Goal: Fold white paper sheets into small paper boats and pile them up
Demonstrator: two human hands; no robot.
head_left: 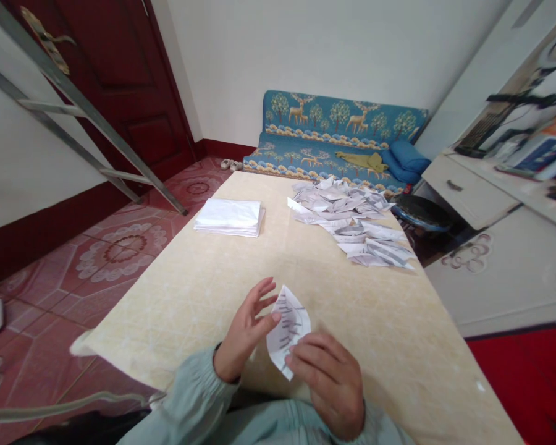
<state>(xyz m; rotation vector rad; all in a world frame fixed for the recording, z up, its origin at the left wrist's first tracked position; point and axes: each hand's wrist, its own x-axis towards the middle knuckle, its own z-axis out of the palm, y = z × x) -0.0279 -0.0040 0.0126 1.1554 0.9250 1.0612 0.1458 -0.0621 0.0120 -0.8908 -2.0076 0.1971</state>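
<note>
A folded sheet of printed paper [290, 315], pointed at top and bottom, is held up above the near part of the table. My right hand [328, 377] pinches its lower right edge between thumb and curled fingers. At the paper's left side is my left hand [250, 330], its fingers apart and the thumb at the paper's edge. A flat stack of white paper [229, 216] lies at the far left of the table. Folded paper pieces [343, 201] form a loose heap at the far right, with more of them [375, 244] spread nearer to me.
A cream cloth covers the table [189, 290]. Behind it stands a blue sofa [301, 157] with a deer pattern. To the left a metal ladder [106, 142] leans near a dark red door [134, 80]. A white cabinet [472, 191] and a round dark stool [421, 213] are at right.
</note>
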